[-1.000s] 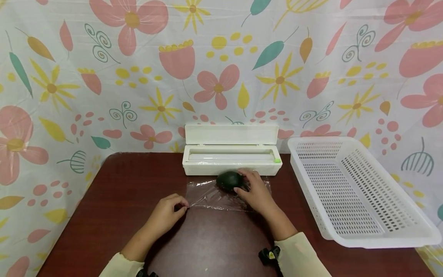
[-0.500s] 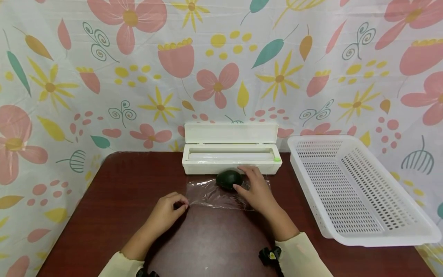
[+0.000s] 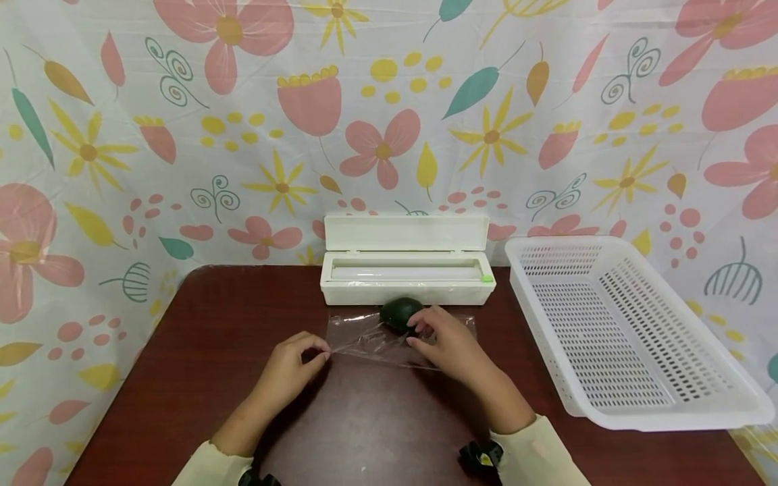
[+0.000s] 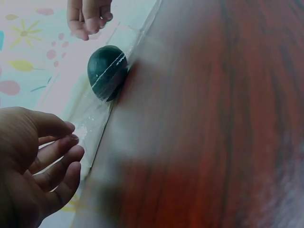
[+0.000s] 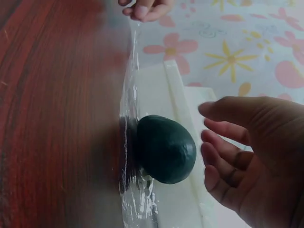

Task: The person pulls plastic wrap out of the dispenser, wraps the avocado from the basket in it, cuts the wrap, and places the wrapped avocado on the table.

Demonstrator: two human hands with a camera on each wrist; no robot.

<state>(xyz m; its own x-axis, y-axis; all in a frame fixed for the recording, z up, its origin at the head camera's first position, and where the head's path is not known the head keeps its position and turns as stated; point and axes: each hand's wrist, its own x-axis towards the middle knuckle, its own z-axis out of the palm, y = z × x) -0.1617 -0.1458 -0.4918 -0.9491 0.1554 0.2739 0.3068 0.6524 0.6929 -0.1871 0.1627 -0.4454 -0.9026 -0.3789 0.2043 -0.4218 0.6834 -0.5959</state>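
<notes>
A dark green avocado lies on a sheet of clear cling film, which stretches over the table from a white dispenser box. My left hand pinches the film's near left corner between thumb and forefinger. Just right of the avocado is my right hand, fingers loosely bent and holding nothing. From the right wrist, a gap shows between those fingers and the avocado. In the left wrist view, a film edge crosses in front of the avocado.
The dispenser's lid stands raised at the back, with the film roll inside. A white perforated basket sits at the right on the dark wooden table. A flowered curtain hangs behind.
My right hand has let go of the avocado and drawn back slightly to the right and nearer. The left hand has stayed at the film's corner, which looks tauter now.
</notes>
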